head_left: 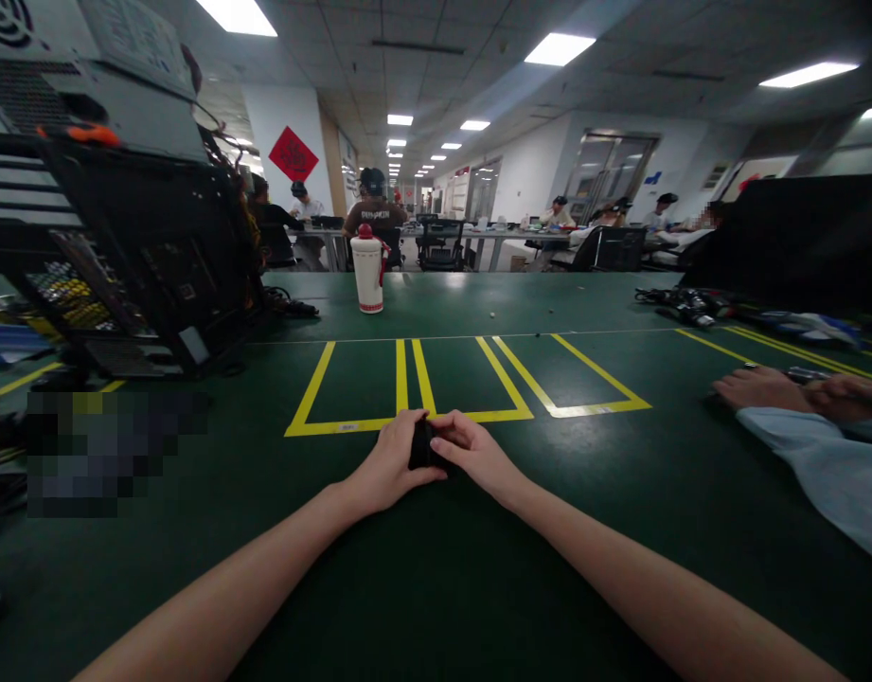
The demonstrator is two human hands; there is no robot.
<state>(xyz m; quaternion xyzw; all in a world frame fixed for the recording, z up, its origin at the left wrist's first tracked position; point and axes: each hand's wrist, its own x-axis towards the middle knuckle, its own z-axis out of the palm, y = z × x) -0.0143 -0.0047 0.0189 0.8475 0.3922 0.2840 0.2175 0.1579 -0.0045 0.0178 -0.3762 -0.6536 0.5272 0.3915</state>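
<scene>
One small black object [422, 453] sat between the left hand [385, 462] and the right hand [484, 459], low over the green table [436, 587], just on the near side of the yellow tape outlines [402, 379]. From where I stood, the left grip was curled about the object's left side, while the right grip had thumb and fingers drawn close against its other side. Beyond the tape stood a white bottle [367, 275]; an opened computer case [144, 265] leaned at the left, and a co-worker's pale blue sleeve [809, 455] rested at the right.
</scene>
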